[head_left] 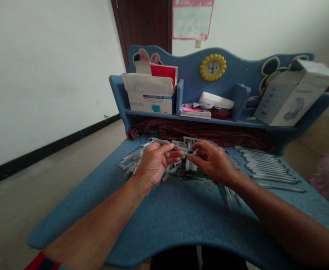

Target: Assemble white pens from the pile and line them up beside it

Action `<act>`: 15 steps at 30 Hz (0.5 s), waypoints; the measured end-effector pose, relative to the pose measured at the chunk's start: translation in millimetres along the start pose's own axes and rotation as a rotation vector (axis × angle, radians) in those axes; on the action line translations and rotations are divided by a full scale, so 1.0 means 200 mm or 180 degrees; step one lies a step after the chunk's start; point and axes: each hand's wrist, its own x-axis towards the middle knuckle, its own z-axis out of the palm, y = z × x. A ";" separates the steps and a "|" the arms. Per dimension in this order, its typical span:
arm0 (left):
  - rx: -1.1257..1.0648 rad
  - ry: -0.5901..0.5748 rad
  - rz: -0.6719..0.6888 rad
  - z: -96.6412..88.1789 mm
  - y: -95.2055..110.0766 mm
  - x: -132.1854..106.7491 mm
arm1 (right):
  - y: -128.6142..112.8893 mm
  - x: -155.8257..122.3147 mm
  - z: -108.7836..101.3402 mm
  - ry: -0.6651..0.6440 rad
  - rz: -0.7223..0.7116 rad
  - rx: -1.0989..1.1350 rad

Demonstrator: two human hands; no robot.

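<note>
Between my hands, above the desk, is a slim whitish pen barrel [178, 148]. My left hand [156, 160] grips it between thumb and fingers, the other fingers loosely curled below. At its right end, the thumb and forefinger of my right hand [213, 159] close around a small dark piece, too small to name. Under and behind both hands lies a heap of loose white pen parts [130, 161]. Thin dark pieces [191, 175], perhaps refills, lie just below the hands.
A row of pens [271, 165] lies on the right side of the blue desk [164, 217]. Folded checked cloth [209, 132] runs beneath the shelf. On the shelf stand a mask box [150, 103], stacked papers [195, 113] and a tilted white box [293, 93]; a yellow clock [213, 67] hangs above.
</note>
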 end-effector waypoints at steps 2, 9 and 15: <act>0.0019 -0.0026 -0.0009 0.00 0.00 0.00 | 0.00 0.00 0.00 0.0016 0.0007 -0.0028; 0.0063 -0.0010 0.0028 0.00 0.00 0.00 | 0.00 0.00 0.00 -0.0245 0.0261 0.0424; 0.0081 -0.0050 0.0033 0.00 0.00 0.00 | -0.02 0.00 0.00 -0.0372 0.0351 0.0539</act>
